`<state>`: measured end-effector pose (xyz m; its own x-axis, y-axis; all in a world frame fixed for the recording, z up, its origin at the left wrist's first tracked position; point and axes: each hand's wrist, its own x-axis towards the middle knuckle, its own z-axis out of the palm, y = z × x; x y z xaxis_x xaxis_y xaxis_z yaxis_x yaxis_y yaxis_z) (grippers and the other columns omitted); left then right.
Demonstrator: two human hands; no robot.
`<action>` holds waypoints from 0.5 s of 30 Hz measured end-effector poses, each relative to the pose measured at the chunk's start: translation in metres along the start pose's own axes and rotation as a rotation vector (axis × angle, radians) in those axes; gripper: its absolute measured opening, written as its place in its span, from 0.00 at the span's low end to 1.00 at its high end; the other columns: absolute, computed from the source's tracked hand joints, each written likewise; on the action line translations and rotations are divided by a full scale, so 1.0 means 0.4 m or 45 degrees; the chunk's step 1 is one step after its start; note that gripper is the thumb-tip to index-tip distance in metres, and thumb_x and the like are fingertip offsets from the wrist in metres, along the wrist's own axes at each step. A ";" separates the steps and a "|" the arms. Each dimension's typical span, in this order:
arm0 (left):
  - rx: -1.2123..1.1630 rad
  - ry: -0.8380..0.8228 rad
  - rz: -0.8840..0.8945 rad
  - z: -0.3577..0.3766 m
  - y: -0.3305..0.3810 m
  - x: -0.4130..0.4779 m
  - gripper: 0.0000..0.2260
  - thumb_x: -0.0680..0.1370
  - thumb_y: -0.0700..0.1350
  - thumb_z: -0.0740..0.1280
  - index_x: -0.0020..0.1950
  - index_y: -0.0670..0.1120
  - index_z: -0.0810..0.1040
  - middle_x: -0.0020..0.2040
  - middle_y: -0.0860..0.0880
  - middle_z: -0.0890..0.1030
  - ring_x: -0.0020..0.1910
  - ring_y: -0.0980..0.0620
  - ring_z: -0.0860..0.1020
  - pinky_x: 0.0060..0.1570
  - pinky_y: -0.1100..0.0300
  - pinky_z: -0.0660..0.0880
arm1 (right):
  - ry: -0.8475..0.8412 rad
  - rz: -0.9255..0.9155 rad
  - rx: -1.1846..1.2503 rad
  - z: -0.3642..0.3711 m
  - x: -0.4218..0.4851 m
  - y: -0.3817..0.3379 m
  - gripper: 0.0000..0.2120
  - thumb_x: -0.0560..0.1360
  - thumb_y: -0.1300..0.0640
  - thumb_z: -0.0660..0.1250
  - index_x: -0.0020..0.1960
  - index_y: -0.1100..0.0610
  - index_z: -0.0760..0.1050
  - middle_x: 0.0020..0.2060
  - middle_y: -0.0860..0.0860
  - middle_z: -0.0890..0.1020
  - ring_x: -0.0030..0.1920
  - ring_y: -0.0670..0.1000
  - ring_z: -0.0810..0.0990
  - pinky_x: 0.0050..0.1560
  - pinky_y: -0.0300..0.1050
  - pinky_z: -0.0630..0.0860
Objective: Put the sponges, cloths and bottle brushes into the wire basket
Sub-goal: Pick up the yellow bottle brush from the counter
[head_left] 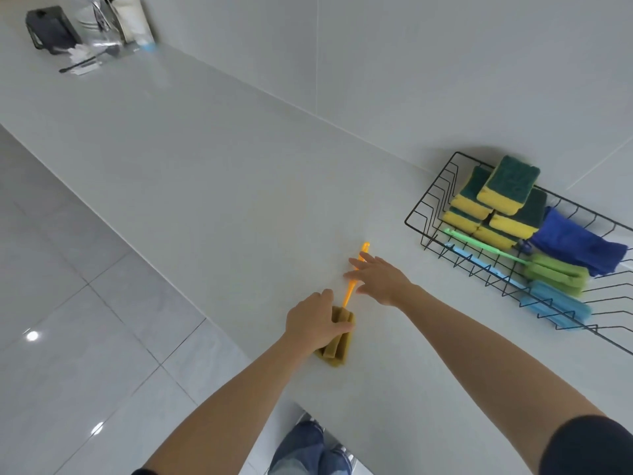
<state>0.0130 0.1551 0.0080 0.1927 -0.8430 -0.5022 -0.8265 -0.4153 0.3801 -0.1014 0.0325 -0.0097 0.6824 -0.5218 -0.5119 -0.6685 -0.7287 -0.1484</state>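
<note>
I have my left hand (313, 322) curled over the mustard-yellow foam head of the orange-handled bottle brush (337, 337), which lies on the pale grey bench (212, 186) well apart from the black wire basket (424, 214), nearer me. Its fingers (342, 326) grip that foam. My right hand (380, 279) hovers spread open over the thin handle. I judge the brush light, its foam soft and squashy, its handle stiff and slick, so the handle's middle is the surer hold.
</note>
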 end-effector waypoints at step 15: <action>-0.050 -0.015 0.183 -0.214 0.007 0.035 0.19 0.70 0.45 0.72 0.59 0.49 0.75 0.59 0.50 0.78 0.55 0.49 0.75 0.55 0.53 0.74 | 0.489 0.129 0.103 -0.048 -0.076 0.016 0.13 0.80 0.57 0.56 0.60 0.55 0.74 0.54 0.55 0.78 0.59 0.56 0.72 0.54 0.49 0.71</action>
<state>0.0585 0.1130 0.0686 0.0675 -0.8906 -0.4497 -0.8236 -0.3041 0.4787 -0.1208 0.0350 0.0210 0.6623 -0.7283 -0.1760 -0.7489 -0.6356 -0.1877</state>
